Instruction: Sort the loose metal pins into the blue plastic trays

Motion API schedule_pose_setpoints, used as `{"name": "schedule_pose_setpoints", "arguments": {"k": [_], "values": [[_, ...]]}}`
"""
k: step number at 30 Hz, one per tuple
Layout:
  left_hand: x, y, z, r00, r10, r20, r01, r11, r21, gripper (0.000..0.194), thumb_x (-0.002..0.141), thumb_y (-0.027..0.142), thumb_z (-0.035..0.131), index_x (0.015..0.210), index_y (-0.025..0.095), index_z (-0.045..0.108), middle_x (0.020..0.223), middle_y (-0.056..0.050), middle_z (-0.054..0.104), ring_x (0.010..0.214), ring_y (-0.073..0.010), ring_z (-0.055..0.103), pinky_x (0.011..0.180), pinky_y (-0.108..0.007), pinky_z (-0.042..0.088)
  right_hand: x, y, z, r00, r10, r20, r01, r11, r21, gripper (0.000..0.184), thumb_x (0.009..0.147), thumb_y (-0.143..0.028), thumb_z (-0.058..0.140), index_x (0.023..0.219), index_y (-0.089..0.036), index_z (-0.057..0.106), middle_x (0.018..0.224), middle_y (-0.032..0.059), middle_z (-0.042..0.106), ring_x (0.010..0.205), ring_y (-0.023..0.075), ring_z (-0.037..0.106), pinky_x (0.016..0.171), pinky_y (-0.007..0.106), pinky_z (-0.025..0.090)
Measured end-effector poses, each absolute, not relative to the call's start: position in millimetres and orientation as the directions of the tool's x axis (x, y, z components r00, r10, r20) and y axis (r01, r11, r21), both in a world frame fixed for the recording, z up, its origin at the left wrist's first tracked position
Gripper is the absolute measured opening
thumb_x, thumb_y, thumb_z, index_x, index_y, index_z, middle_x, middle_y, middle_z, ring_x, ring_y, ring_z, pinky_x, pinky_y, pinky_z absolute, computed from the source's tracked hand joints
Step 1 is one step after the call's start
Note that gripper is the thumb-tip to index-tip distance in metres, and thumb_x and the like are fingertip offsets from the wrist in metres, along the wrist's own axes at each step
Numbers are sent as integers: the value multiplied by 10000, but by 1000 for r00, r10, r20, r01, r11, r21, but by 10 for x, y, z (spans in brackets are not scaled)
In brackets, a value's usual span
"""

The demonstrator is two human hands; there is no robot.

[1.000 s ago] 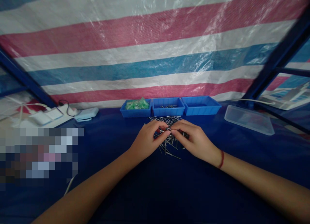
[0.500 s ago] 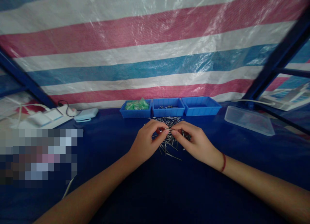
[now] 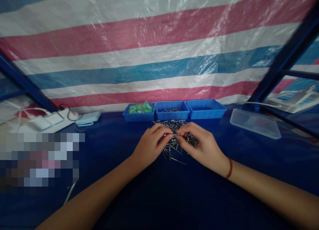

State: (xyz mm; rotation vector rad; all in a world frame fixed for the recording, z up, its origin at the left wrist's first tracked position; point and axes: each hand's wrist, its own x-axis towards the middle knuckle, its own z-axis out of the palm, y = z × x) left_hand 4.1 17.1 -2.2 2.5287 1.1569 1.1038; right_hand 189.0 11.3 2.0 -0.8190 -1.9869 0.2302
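Note:
Over a loose pile of metal blind rivets (image 3: 171,144), both hands meet around one small rivet (image 3: 175,134). My left hand (image 3: 152,142) pinches its left end between thumb and fingertips. At the right end, the thumb and index finger of my right hand (image 3: 200,142) close around the rivet's tip. The rivet lies roughly level, its ends partly covered by the fingers. One rivet (image 3: 178,161) lies apart at the near edge of the pile. A dark red band circles my right wrist.
Behind the pile stand three blue bins: one with a green plastic bag (image 3: 141,108), a middle bin (image 3: 171,116) with some rivets, and a right bin (image 3: 206,114). A clear plastic lid (image 3: 255,123) lies right. Left are a power strip (image 3: 50,122) and a light blue case (image 3: 88,118).
My right hand's thumb and index finger have opened slightly and shifted a little right, so more of the rivet shows between the hands. My left hand stays nearly in place.

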Motion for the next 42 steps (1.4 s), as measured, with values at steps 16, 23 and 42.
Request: {"name": "schedule_pose_setpoints", "arguments": {"k": [16,23,42], "values": [[59,152,6,461,703,541,544,-706,453,185,943,227,357,926,184,537,916,-53,583,895,-161,558,822,-309,450,1897,136,115,-487,566,665,531,797,-289,201,843,-249,507,650,-196,510,644,-4,574,647,138,518,650,312,365],[-54,304,-27,304,739,602,654,-621,432,184,932,221,382,1028,193,537,982,-57,611,915,-173,572,825,-344,450,1876,839,311,-246,622,744,696,648,-311,250,864,-328,473,667,-199,554,661,29,608,621,153,554,605,305,409],[-1,462,-105,545,739,397,809,-587,-17,151,883,312,536,950,287,670,952,7,638,855,-188,565,729,-330,355,1986,509,5,-294,831,473,662,534,-526,143,798,-230,502,747,-175,624,687,15,641,596,141,569,576,278,421]]}}
